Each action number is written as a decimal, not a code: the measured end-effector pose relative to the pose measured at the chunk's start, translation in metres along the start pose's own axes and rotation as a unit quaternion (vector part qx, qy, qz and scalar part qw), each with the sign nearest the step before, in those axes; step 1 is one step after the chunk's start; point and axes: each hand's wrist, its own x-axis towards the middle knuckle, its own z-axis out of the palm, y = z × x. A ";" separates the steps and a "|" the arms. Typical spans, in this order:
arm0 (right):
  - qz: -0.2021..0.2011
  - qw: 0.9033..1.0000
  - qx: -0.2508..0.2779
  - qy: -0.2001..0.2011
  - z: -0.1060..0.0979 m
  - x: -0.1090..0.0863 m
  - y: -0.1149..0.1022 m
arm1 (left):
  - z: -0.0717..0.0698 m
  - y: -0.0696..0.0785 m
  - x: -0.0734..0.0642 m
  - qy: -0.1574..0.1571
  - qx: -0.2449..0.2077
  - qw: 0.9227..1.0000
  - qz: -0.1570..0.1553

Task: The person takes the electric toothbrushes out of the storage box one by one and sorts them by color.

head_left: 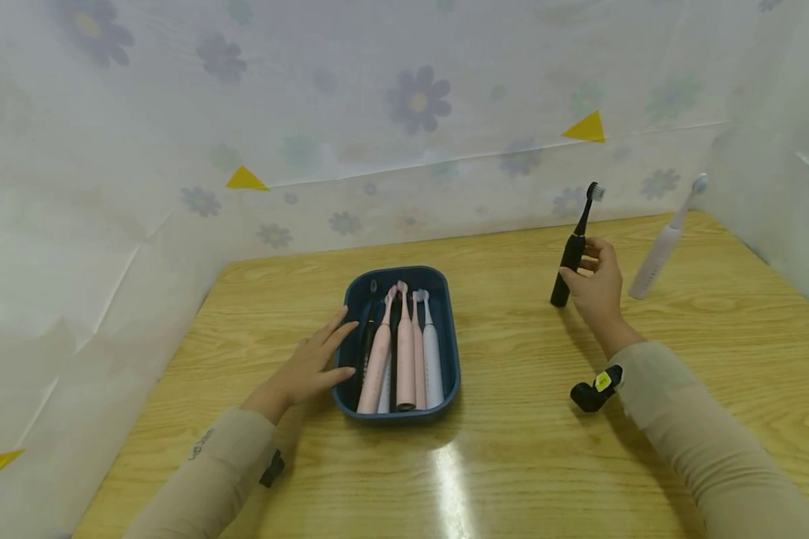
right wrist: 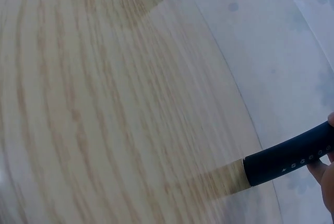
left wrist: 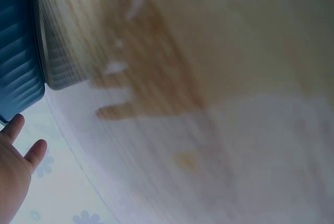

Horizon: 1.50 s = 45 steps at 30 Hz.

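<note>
My right hand (head_left: 596, 292) pinches the handle of a black electric toothbrush (head_left: 568, 269), which is upright with its bristles at the top. In the right wrist view, the base of this black handle (right wrist: 284, 153) meets its reflection at the tabletop. Fingers spread, my left hand (head_left: 313, 367) lies along the left rim of a dark blue bin (head_left: 453, 352). Pink electric toothbrushes (head_left: 406, 359), pale ones (head_left: 433, 367) and dark ones lie inside, heads toward the far end. The left wrist view catches the bin's ribbed side (left wrist: 18, 46) beside that hand's fingertips.
A white electric toothbrush (head_left: 655, 262) stands upright to the right of my right hand, near the back of the wood-grain table (head_left: 512, 449). Flower-patterned white sheeting (head_left: 350, 112) surrounds the table at the back and sides, with yellow triangles (head_left: 248, 180) on it.
</note>
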 end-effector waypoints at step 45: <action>0.041 0.997 -0.048 -0.032 -0.005 -0.025 -0.045 | 0.000 0.000 0.000 -0.002 -0.010 1.000 -0.007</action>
